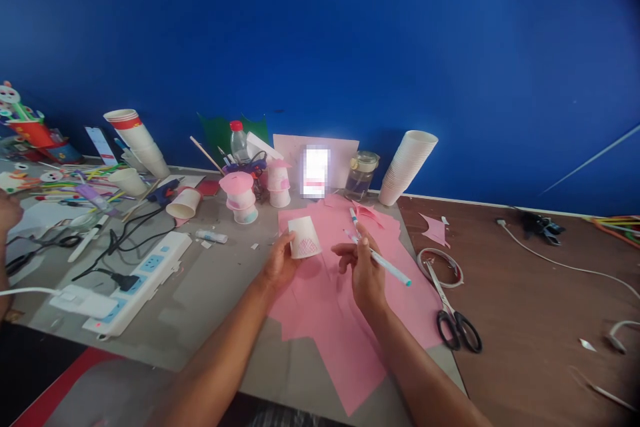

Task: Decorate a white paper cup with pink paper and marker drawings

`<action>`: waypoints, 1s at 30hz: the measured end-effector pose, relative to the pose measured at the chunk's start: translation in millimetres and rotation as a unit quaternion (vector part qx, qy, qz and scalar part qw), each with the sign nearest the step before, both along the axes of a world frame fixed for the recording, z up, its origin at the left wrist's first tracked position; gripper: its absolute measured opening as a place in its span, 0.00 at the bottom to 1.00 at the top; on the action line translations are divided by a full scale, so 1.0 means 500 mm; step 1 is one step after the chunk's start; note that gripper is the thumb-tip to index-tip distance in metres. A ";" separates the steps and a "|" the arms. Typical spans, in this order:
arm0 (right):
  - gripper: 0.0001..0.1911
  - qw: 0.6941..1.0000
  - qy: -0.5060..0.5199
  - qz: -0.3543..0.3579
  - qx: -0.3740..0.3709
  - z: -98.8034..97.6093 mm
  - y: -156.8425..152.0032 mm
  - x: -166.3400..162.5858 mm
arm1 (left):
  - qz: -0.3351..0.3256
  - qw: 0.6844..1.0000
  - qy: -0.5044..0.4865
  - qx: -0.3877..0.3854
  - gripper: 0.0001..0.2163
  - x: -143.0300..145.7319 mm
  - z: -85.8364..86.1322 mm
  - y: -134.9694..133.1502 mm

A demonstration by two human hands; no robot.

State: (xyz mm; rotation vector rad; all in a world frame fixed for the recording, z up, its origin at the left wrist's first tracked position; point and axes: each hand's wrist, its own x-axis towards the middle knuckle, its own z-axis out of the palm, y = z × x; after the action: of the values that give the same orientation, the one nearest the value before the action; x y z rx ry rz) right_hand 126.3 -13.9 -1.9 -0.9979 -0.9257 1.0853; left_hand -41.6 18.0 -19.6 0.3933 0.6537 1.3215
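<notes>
Over the overlapping sheets of pink paper [345, 373], the person's left hand [280, 260] has its grip closed on a tapered white paper cup [301, 232], which tilts with its wider end down; some fingers are hidden behind it. A crisscross of pinkish-red lines [309, 247] marks its side. The right hand [367, 273], also above the pink paper, clasps a slim white marker with a teal end [395, 269]; the other end is hard to make out around the fingers. A thin white-and-blue piece [353, 215] juts up behind that grip, and I cannot tell whether it is another pen or a cap.

Behind the paper, a bright pixelated screen [316, 172] covers part of a pale pink card panel [289, 153]. Right of the paper, black-handled metal scissors [453, 317] overlap a roll of tape [461, 272]. Far left of it, another person's hand [9, 213] is cut off by the frame edge.
</notes>
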 end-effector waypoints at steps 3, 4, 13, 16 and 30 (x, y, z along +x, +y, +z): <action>0.19 0.993 -0.115 -0.022 0.028 -0.005 -0.003 -0.005 | 0.002 1.000 -0.003 0.000 0.10 0.005 0.007 -0.004; 0.17 0.987 -0.150 -0.026 0.056 -0.008 -0.004 -0.008 | 0.008 1.000 -0.003 0.002 0.09 0.007 0.010 -0.006; 0.13 0.913 -0.329 0.014 0.240 -0.033 -0.015 -0.019 | 0.031 0.999 0.006 0.042 0.07 0.014 0.014 -0.008; 0.15 0.899 -0.343 0.002 0.271 -0.039 -0.017 -0.019 | 0.036 0.998 0.014 0.043 0.08 0.010 0.006 -0.003; 0.18 0.890 -0.352 0.012 0.289 -0.043 -0.020 -0.022 | 0.000 0.999 0.008 0.051 0.17 0.011 0.013 -0.010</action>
State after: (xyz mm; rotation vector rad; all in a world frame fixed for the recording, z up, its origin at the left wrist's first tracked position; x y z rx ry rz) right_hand 115.4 -23.7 -23.2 -0.8682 -1.7308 0.3791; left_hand -36.3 13.0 -13.0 0.4875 0.6015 1.3553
